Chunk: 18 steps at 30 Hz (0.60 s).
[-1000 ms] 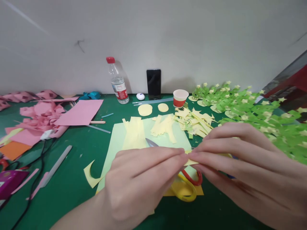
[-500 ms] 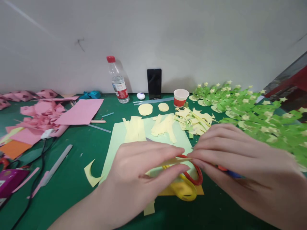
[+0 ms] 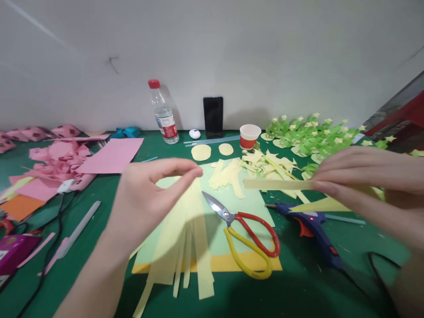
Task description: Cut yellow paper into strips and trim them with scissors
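My left hand (image 3: 150,196) is raised over the table, thumb and forefinger pinched on the top of a bunch of pale yellow paper strips (image 3: 185,238) that hang down and fan out over the light green sheet (image 3: 255,198). My right hand (image 3: 367,185) is lifted at the right, fingers closed on a single yellow strip (image 3: 276,184) that points left. Red-and-yellow-handled scissors (image 3: 247,236) lie shut on the green sheet between my hands. A blue glue gun (image 3: 314,225) lies on the green table below my right hand.
More yellow strips (image 3: 227,174), yellow circles (image 3: 200,152) and yellow scraps (image 3: 268,165) lie behind. Green paper pieces with stars (image 3: 308,132) fill the back right. A bottle (image 3: 162,112), phone (image 3: 213,117) and cup (image 3: 249,135) stand by the wall. Pink paper (image 3: 66,161) and cables (image 3: 49,229) lie left.
My hands were together, pinching one strip above the scissors. They have moved apart and up: the left lifted a bunch of strips, the right drew one strip off to the right, uncovering the glue gun.
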Available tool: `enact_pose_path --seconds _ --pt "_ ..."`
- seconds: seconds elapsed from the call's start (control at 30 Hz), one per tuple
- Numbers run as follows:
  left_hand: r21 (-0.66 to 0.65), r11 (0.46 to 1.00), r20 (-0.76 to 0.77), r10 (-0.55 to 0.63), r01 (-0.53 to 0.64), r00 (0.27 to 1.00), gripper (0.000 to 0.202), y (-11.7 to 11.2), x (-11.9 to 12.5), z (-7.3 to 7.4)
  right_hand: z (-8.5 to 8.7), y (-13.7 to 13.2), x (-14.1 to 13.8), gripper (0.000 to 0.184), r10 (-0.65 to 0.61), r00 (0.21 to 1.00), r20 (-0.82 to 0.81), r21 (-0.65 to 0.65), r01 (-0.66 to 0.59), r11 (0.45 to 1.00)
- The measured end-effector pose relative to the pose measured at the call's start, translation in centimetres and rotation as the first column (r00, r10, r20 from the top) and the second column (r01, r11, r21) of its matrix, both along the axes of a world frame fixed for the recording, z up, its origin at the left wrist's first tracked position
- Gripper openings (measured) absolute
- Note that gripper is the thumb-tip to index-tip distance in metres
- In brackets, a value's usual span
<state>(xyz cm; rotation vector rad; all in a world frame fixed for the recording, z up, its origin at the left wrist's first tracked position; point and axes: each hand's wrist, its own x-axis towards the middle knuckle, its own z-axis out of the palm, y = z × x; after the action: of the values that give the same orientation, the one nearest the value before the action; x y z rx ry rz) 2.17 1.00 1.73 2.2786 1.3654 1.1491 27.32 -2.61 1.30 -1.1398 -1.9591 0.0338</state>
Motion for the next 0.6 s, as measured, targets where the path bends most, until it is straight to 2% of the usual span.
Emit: enact_pose_path --seconds 0.07,0.13,0.2,0.27,0.37,0.47,0.5,0.53,0.6 --pt "-0.035 0.999 0.085 -0.029 0.033 0.996 0.009 -0.3 0.2 0.0 0.0 0.0 -0.3 0.012 0.000 1.000 -0.031 -0.025 -0.001 1.000" --pt "-0.089 0.981 0.104 -0.161 0.170 0.981 0.013 -1.0 1.2 -0.3 -0.2 0.0 -1.5 0.015 0.078 0.996 -0.045 -0.059 -0.081 0.995" --pt "-0.133 0.948 0.039 -0.286 0.289 0.957 0.013 -1.8 2.3 -0.7 -0.5 0.1 -2.9 0.015 0.180 0.983 -0.021 -0.089 -0.181 0.979" --pt "-0.126 0.927 -0.024 -0.359 0.353 0.933 0.005 -2.2 2.9 -0.8 -0.8 0.2 -3.7 0.017 0.236 0.972 -0.020 -0.118 -0.237 0.964" --pt "-0.045 0.951 -0.058 -0.309 0.307 0.949 0.011 -1.9 2.3 -0.6 -0.8 0.5 -3.2 0.017 0.210 0.975 -0.067 -0.149 -0.218 0.964" --pt "0.053 0.990 -0.041 -0.125 0.127 0.991 0.011 -1.3 1.2 -0.1 -0.5 0.7 -2.3 0.015 0.147 0.984 -0.097 -0.169 -0.162 0.972" --pt "0.059 0.993 -0.037 -0.096 0.098 0.995 0.009 -1.2 1.1 0.0 -0.5 0.8 -2.2 0.014 0.146 0.984 -0.103 -0.180 -0.163 0.970" --pt "0.042 0.994 -0.045 -0.101 0.103 0.994 0.011 -1.2 1.1 -0.1 -0.5 0.7 -2.3 0.014 0.158 0.981 -0.110 -0.189 -0.177 0.966" --pt "-0.035 0.978 -0.084 -0.206 0.204 0.975 0.023 -1.5 1.6 -0.5 -0.8 0.5 -2.9 0.015 0.199 0.973 -0.121 -0.200 -0.220 0.955"
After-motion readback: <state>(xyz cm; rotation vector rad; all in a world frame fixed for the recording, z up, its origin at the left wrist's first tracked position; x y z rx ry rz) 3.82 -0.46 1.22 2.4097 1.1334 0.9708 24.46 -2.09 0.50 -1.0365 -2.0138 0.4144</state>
